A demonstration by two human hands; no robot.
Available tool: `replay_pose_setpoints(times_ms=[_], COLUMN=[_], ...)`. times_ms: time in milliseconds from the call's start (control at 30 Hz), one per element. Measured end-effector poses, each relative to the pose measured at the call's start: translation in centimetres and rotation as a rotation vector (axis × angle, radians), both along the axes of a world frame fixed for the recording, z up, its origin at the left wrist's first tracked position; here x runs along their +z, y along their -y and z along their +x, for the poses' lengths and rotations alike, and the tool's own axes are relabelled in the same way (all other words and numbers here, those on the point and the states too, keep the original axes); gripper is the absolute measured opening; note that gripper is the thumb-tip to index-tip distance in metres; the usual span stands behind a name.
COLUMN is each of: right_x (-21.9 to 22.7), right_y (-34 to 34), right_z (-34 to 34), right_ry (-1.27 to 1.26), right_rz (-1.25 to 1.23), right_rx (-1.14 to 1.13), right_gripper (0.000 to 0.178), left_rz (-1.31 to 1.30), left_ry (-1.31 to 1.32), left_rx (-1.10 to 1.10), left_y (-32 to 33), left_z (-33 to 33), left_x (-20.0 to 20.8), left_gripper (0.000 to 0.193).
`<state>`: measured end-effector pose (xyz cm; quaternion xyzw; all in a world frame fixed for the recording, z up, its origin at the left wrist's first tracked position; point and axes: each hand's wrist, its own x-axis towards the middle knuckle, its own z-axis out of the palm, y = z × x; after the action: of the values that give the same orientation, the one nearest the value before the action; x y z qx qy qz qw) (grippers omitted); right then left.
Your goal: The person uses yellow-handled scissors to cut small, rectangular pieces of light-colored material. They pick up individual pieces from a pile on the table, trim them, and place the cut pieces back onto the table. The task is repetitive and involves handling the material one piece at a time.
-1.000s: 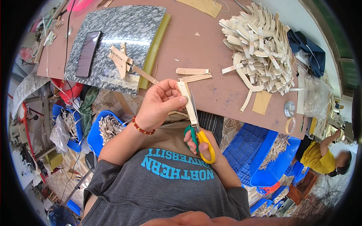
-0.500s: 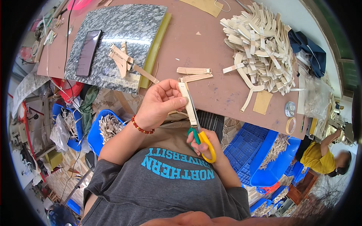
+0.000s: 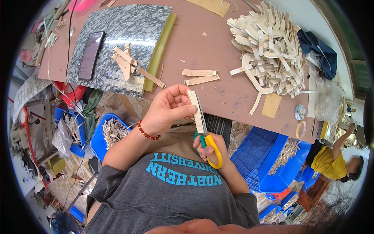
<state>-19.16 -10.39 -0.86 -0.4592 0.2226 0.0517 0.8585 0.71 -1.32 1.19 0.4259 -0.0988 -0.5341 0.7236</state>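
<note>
My left hand (image 3: 169, 109) pinches a short cream fabric strap (image 3: 199, 119) between thumb and fingers, above the table's near edge. Scissors (image 3: 216, 153) with yellow and green handles are in my right hand (image 3: 223, 146), fingers wrapped round the loops. Their blades run up along the strap's right side; whether they touch its edge I cannot tell. Just beyond the hands, two beige straps (image 3: 200, 73) with small end fittings lie on the brown table (image 3: 194, 39). Several similar straps (image 3: 125, 62) rest crossed over each other on a grey stone-patterned board (image 3: 128, 23).
A large heap of cream straps (image 3: 269, 50) covers the table's right side, near a tape roll (image 3: 300, 129). A phone (image 3: 91, 54) lies on the board. Blue crates (image 3: 253, 160) and a blue bin (image 3: 99, 140) flank me. Another person in yellow (image 3: 329, 163) is at far right.
My left hand and the strap have shifted slightly down and to the right. The scissors stay almost where they were, alongside the strap.
</note>
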Motion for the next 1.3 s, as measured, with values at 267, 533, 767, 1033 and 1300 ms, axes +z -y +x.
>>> replay_pose_setpoints(times_ms=[267,533,767,1033,1300], right_x=[-1.0,-0.2,1.3,0.6,0.4], right_y=[0.2,1.9,1.8,1.4,0.5], right_z=[0.3,2.2,2.8,3.2,4.0], right_ry=[0.068,0.142,0.059,0.041,0.072], right_rz=[-0.200,-0.002,-0.054,-0.227,-0.342], right_rx=[-0.307,-0.263,-0.428,-0.518,-0.602], right_gripper=[0.054,0.018,0.021,0.022,0.021], left_rz=[-0.061,-0.317,-0.366,-0.193,-0.016], left_ry=[0.045,0.419,0.343,0.125,0.021], left_rx=[-0.039,-0.229,-0.136,-0.023,-0.073], left_y=[-0.6,-1.3,-1.6,-1.5,-1.3], left_z=[-0.4,0.6,0.2,-0.1,-2.4], left_x=[0.0,-1.2,-2.7,-3.1,-2.1], left_gripper=[0.022,0.008,0.013,0.012,0.030])
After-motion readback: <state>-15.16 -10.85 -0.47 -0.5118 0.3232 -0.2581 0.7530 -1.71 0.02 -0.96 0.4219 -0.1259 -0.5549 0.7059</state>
